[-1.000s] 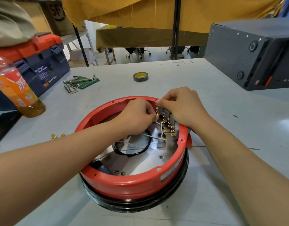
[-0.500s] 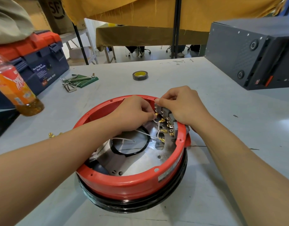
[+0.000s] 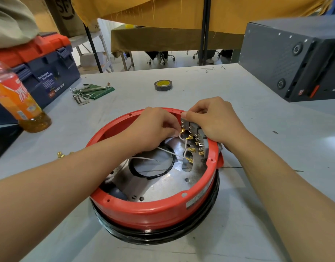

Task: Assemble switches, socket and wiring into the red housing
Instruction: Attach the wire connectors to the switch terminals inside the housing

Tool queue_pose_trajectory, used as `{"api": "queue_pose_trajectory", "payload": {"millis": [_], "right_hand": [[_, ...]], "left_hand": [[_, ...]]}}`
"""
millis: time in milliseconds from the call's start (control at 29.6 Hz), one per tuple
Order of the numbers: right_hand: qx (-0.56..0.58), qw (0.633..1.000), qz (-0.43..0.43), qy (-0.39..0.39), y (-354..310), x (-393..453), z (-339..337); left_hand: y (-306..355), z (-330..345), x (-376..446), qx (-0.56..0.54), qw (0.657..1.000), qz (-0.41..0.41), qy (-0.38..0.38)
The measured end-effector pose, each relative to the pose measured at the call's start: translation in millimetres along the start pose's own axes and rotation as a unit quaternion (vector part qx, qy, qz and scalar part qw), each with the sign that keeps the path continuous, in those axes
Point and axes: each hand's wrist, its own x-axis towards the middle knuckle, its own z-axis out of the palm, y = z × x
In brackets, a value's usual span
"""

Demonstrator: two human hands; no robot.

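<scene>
On the grey table [image 3: 238, 110] the red housing [image 3: 155, 210] sits open side up, near the front edge, bare table all round it. Inside: metal base plate [image 3: 163, 188] with a black cable loop [image 3: 153, 173] lying on it, and switches [image 3: 193, 133] with brass terminals lined along the far-right inner wall. Right hand [image 3: 214, 121] is curled over the rim, gripping the top switch block. Left hand [image 3: 153, 129] reaches inside, fingertips pinching a brass connector on a white wire [image 3: 181, 138] against a switch terminal. Off left: toolbox [image 3: 47, 72], orange bottle [image 3: 17, 101], hex keys [image 3: 81, 95]. Tape roll [image 3: 163, 85] behind, dark case [image 3: 295, 61] far right
</scene>
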Motion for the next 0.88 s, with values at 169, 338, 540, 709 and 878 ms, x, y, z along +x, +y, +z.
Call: {"api": "queue_pose_trajectory", "payload": {"millis": [169, 338, 540, 709, 878], "right_hand": [[0.002, 1.0, 0.001, 0.0, -0.2, -0.1, 0.4], [0.004, 1.0, 0.003, -0.004, -0.1, -0.1, -0.1], [0.002, 1.0, 0.002, -0.004, -0.6, -0.8, -0.8], [0.003, 1.0, 0.003, -0.005, -0.4, -1.1, 0.0], [0.002, 1.0, 0.001, -0.009, -0.3, -0.8, -0.7]], "left_hand": [[0.0, 0.6, 0.1, 0.013, 1.0, 0.015, 0.004], [0.3, 1.8, -0.4, 0.031, 0.999, 0.024, 0.006], [-1.1, -1.1, -0.1, 0.01, 1.0, 0.009, -0.007], [-1.2, -0.8, -0.9, 0.048, 0.998, 0.035, 0.002], [-2.2, 0.3, -0.5, 0.066, 0.996, 0.066, 0.018]]}}
